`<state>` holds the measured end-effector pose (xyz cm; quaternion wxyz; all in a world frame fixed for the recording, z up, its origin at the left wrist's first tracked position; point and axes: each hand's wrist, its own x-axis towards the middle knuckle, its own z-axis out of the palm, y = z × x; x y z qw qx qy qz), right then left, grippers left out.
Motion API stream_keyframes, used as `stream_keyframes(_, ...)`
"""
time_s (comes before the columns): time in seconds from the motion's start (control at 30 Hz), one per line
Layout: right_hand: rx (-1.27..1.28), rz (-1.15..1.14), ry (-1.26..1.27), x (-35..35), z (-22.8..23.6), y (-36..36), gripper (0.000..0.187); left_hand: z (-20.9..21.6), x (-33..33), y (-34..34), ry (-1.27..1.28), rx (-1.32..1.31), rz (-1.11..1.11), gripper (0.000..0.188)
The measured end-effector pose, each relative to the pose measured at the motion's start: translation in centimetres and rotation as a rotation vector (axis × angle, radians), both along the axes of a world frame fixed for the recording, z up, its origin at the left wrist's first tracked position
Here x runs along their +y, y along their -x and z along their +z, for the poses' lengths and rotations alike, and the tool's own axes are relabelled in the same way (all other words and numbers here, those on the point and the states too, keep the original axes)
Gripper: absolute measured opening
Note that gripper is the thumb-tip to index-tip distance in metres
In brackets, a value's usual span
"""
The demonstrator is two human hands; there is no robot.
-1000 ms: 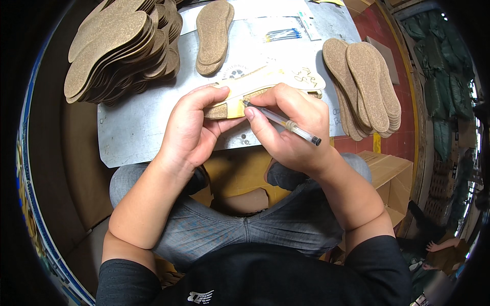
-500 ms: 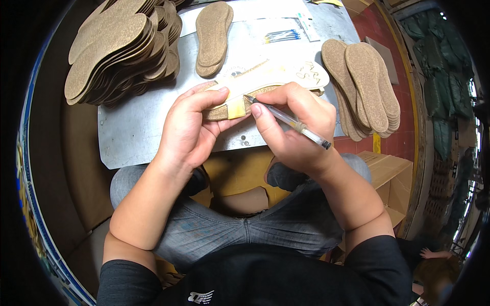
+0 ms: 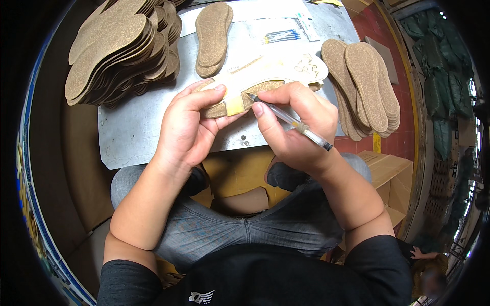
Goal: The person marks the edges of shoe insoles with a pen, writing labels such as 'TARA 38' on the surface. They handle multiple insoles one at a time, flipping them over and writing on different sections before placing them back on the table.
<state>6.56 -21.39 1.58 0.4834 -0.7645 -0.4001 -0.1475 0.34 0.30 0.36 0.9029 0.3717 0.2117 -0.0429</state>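
Brown, the insole (image 3: 265,87) clamped in the left hand (image 3: 185,125) slants rightward and away, its middle at the tip of the pen (image 3: 286,118) pinched by the right hand (image 3: 303,122).

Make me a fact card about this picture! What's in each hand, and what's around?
Left hand: holds a white sole-shaped piece and brown cork-like material
Right hand: holds a pen, tip at the brown material
Table, left: tall insole pile
Table, right: smaller insole pile
Table, far side: overlapping insoles, thin blue sticks
Near right knee: cardboard box
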Motion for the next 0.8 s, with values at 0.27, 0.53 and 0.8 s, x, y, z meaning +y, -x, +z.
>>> stream_keyframes(0.27,-0.016,-0.001,0.026,-0.04,-0.04,0.15,0.016,-0.45,0.45,-0.03,0.056,-0.026,0.011,0.038)
stream_keyframes(0.53,-0.048,0.038,-0.008,0.31,-0.59,0.01,0.019,-0.57,0.56,-0.07,0.073,-0.047,-0.006,0.040)
stream_keyframes(0.8,-0.055,0.087,0.034,0.12,-0.64,0.18,0.022,-0.59,0.56,-0.08,0.062,-0.041,-0.004,0.038)
